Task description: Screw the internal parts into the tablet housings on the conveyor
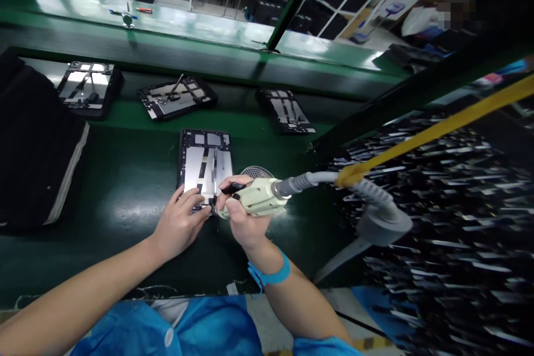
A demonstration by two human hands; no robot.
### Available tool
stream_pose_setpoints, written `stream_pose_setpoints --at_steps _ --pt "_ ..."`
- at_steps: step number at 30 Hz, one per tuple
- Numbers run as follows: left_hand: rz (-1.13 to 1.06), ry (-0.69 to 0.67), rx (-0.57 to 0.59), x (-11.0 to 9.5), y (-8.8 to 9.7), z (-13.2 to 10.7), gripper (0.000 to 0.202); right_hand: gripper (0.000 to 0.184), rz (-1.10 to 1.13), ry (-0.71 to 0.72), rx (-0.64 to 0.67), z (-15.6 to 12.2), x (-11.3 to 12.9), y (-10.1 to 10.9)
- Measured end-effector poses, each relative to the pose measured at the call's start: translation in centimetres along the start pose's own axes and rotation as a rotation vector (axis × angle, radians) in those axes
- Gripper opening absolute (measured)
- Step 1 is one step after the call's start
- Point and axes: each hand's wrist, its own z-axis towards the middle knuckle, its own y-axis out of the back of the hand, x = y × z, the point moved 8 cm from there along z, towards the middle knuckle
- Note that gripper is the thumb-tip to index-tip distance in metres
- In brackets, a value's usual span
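An opened tablet (pixel 192 160) lies on the green bench, its metal plate and flat ribbon cables showing. My left hand (pixel 178 223) rests at its lower edge, fingers apart and touching it, thumb close to the screwdriver's tip. Gripped in my right hand (pixel 250 229) is a pale green electric screwdriver (pixel 262 197) with a grey cable. It lies nearly sideways, tip at the tablet's lower right corner; the exact contact point is hidden by my fingers. Behind the screwdriver, a round container with a perforated metal top (pixel 256 171) is partly covered.
Three more opened tablets, left (pixel 85 86), middle (pixel 177 97) and right (pixel 287 111), lie along the back. A black padded cover (pixel 37 144) stands at left. A yellow strap (pixel 442 128) holds the cable. Many dark parts with shiny strips (pixel 450 222) fill the right side.
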Motion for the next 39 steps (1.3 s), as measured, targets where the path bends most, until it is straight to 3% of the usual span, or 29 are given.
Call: stream_pose_setpoints --at_steps 14,21,24,28,30,39 --pt "-0.003 0.002 0.006 0.2 -0.1 -0.2 0.02 0.024 -0.031 -0.079 0.081 -0.7 -0.6 -0.4" --pt "-0.008 -0.024 -0.01 0.3 -0.2 -0.4 0.02 0.024 -0.103 0.067 0.07 -0.5 0.9 -0.8" --pt "-0.035 -0.021 0.0 0.7 -0.5 -0.5 0.02 0.023 -0.078 0.067 -0.014 0.6 1.3 1.2" --pt "-0.047 -0.018 0.005 1.0 -0.5 -0.5 0.019 0.018 -0.139 0.102 -0.295 2.4 1.7 6.4" --pt "-0.049 -0.009 0.001 1.0 -0.5 -0.5 0.018 0.015 -0.204 0.092 -0.349 3.0 1.3 7.9" --pt "-0.054 -0.013 0.005 1.2 -0.6 -0.6 0.02 0.011 -0.35 0.03 -0.409 3.3 0.3 8.5"
